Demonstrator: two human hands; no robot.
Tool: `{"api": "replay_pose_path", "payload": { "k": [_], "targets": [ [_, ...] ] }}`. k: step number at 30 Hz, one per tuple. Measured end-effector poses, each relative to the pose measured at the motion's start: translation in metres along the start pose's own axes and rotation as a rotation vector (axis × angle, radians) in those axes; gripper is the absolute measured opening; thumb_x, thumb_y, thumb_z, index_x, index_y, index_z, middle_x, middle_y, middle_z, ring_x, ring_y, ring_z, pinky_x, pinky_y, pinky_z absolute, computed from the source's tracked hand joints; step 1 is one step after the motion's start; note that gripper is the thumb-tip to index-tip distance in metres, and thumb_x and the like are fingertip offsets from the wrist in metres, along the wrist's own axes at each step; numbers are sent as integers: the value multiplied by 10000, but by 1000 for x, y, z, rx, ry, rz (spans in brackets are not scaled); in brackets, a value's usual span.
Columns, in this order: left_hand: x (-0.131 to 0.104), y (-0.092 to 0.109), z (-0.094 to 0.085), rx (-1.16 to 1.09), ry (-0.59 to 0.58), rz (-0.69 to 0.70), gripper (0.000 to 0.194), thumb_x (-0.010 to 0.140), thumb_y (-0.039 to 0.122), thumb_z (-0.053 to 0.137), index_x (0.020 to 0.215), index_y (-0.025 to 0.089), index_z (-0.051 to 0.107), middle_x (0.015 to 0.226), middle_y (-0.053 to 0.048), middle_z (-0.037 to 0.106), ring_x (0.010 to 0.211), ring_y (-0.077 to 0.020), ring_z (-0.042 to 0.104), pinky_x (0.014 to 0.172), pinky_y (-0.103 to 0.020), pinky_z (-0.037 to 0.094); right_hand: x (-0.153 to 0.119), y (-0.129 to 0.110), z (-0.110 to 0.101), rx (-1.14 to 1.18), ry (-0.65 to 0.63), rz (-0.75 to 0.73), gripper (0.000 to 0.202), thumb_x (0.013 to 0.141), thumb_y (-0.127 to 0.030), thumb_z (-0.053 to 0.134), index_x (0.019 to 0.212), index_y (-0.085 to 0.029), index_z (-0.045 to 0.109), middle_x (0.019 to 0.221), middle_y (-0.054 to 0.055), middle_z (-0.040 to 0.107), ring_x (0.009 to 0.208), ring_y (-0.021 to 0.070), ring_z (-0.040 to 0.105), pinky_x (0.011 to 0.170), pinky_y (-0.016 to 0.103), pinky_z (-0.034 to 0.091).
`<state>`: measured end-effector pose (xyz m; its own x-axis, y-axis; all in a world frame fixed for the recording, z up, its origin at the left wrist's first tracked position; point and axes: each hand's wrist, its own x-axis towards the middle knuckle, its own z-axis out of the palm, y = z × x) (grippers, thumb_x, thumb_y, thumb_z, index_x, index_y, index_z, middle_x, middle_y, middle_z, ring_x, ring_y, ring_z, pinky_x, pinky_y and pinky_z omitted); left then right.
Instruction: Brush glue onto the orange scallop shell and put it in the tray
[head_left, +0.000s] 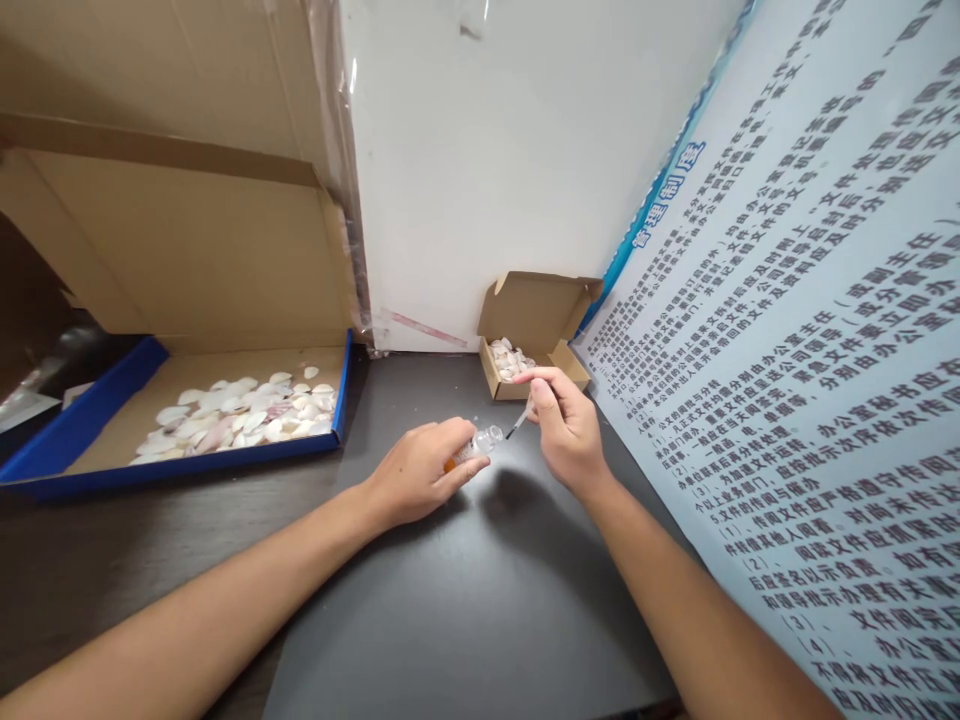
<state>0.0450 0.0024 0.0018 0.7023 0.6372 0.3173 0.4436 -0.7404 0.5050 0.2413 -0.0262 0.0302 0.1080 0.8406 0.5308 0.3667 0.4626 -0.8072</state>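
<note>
My left hand (420, 470) is closed around a small clear glass bottle (481, 443), tilted with its open mouth to the right. Something orange shows low in the bottle, partly covered by my fingers. Between the thumb and fingers of my right hand (566, 430) is a thin brush (520, 422) with a pale stem and a dark tip. The tip hangs just right of the bottle's mouth, apart from it. My fingers hide the brush's upper end.
At left, an open blue-edged cardboard box (341, 400) holds many pale seashells (251, 415). A smaller open cardboard box (540, 305) with shells (508, 358) stands behind my right hand. A white panel (450, 200) rises behind the dark mat (450, 620); a printed board (825, 330) leans at right.
</note>
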Motion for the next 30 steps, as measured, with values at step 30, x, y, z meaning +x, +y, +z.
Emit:
{"api": "replay_pose_path", "payload": {
  "k": [30],
  "targets": [
    [0, 5, 0, -14, 2, 80, 157, 852, 271, 418, 727, 220, 336, 636, 44, 420, 561, -122, 381, 557, -253, 309, -5, 1, 10, 106, -56, 62, 264, 942, -465, 501, 932, -224, 609, 615, -44, 373, 512, 112, 334, 490, 254, 295]
  ]
}}
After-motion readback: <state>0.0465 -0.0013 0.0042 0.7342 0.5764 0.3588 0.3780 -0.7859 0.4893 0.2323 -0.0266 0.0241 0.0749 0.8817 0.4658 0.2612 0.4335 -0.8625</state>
